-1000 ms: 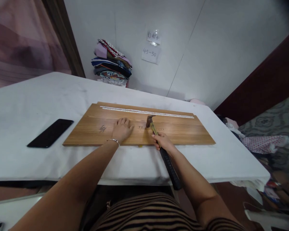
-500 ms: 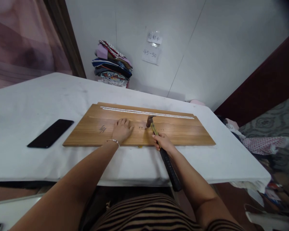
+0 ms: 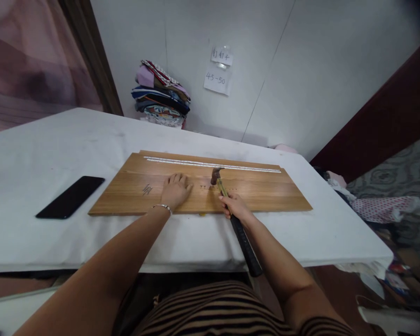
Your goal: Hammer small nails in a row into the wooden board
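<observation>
A wide wooden board lies flat on the white-covered table. My left hand rests on it with the fingers laid out flat. My right hand is closed round the neck of a claw hammer, whose black grip slants back toward my body. The hammer head is over the middle of the board, close to a row of small dark marks; whether it touches the wood I cannot tell. Left of my left hand, several loose nails lie in a small heap on the board.
Two white measuring strips run along the board's far side. A black phone lies on the tablecloth to the left. Folded clothes are stacked against the wall, below paper notes.
The view has shifted slightly, moving the scene a little to the left. The hammer stays over nearly the same spot, and my left hand keeps its place on the board.
</observation>
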{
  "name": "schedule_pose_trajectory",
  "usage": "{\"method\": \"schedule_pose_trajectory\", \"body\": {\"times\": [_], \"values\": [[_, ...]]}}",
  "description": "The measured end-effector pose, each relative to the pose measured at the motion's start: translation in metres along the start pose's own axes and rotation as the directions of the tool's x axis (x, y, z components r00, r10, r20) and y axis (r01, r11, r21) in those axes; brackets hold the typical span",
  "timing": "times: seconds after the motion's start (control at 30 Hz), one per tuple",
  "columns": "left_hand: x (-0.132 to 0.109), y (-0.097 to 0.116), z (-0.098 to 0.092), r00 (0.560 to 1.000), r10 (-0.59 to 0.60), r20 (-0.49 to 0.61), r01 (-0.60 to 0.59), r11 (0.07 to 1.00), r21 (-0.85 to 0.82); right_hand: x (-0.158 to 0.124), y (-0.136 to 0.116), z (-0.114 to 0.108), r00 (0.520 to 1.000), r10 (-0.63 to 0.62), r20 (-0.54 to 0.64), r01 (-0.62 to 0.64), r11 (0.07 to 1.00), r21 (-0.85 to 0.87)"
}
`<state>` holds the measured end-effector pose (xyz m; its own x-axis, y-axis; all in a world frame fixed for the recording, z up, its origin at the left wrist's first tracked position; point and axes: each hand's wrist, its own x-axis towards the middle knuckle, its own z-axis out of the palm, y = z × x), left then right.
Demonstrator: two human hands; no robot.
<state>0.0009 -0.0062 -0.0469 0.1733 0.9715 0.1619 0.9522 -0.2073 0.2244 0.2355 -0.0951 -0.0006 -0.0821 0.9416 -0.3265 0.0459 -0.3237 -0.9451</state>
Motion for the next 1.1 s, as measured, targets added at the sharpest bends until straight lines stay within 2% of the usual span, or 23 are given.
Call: {"method": "schedule_pose_trajectory", "body": {"times": [0.6,0.87,1.1], "values": [[0.0004,-0.0052,0.0053,0.999,0.022,-0.030,-0.022,1.000,0.016,0.0041,0.0081,0.0014,0.998,-0.058,0.032,0.058,0.998,-0.002],[0.0011,-0.0045,0.0044,1.000,0.014,-0.020,-0.013,0.999,0.034,0.0028,0.0061,0.0023,0.999,-0.027,0.019,0.027,1.000,-0.014],[0.0008,-0.0053,0.0049,1.000,0.018,-0.017,-0.017,0.999,0.040,0.0038,0.0087,0.0022,0.999,-0.048,0.013,0.048,0.999,-0.004]]}}
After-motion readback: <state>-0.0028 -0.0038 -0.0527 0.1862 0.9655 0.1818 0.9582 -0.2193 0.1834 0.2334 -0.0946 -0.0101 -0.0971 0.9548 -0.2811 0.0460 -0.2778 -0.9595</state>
